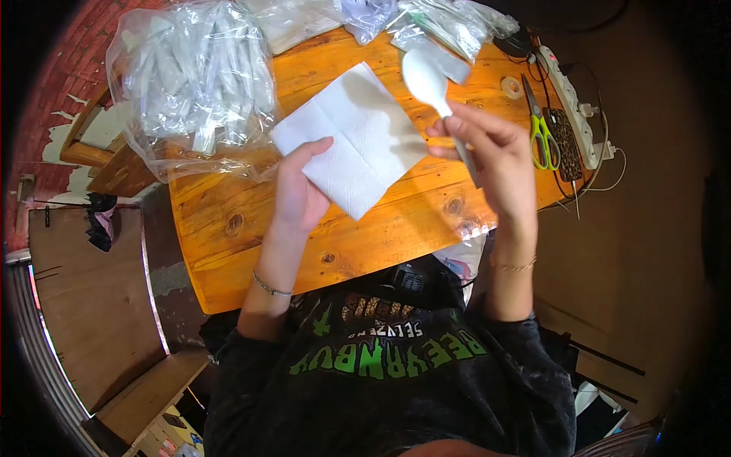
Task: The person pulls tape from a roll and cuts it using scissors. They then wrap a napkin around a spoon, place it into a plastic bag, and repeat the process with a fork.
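Observation:
My left hand (303, 186) grips a white paper napkin (354, 137) by its near left edge, thumb on top and fingers hidden underneath. The napkin is folded square, with crease lines across it, and is held over the wooden table (289, 251). Between the thumb and fingers of my right hand (491, 152) is a white plastic spoon (424, 78). Its bowl points up and away to the left, and the handle runs down across my palm. The spoon is just right of the napkin, apart from it, and casts a shadow on it.
A clear bag (202, 84) of wrapped white utensils lies at the back left. More plastic packets (434, 38) line the far edge. On the right are a tape roll (512, 87), green-handled scissors (544, 141), a leopard-print phone case (563, 145) and a power strip (571, 107) with cables.

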The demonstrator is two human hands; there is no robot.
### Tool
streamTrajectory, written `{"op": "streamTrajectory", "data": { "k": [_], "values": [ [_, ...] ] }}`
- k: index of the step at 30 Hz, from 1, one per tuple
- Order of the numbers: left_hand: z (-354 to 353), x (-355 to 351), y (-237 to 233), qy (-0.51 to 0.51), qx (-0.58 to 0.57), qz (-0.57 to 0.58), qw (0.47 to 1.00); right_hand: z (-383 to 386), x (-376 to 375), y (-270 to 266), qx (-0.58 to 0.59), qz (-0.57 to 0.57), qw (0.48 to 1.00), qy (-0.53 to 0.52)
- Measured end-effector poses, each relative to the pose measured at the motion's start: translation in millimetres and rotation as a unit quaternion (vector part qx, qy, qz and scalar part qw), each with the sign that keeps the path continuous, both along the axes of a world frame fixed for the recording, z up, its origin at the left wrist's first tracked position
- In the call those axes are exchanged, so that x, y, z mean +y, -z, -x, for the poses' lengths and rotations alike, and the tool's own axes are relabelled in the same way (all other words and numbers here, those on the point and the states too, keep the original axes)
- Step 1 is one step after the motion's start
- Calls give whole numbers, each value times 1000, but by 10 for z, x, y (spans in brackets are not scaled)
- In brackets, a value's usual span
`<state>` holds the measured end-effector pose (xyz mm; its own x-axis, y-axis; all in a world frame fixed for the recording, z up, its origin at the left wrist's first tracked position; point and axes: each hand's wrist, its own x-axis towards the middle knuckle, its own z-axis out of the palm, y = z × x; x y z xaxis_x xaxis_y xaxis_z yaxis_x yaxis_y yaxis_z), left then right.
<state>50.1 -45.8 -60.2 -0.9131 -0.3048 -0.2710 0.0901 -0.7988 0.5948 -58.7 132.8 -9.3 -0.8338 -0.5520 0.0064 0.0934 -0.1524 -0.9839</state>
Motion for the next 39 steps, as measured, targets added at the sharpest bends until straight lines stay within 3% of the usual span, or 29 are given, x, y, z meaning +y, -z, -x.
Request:
{"op": "streamTrajectory", "data": {
  "k": [6,13,22,28,31,39],
  "values": [
    [-104,172,7,1,33,-14,999,-226,-99,237,-37,19,998,43],
    [-182,145,79,8,50,-37,998,-280,-220,367,74,3,996,40],
    [-209,54,155,7,70,-77,995,-276,-224,371,-86,-80,993,24],
    [-216,25,138,33,95,-117,988,-302,-155,391,-70,-59,996,-23],
    [-226,24,136,35,108,-122,986,-295,-96,445,-151,-2,986,-68],
    [-258,29,129,34,131,-125,983,-434,-193,454,-125,27,992,13]
  ]
}}
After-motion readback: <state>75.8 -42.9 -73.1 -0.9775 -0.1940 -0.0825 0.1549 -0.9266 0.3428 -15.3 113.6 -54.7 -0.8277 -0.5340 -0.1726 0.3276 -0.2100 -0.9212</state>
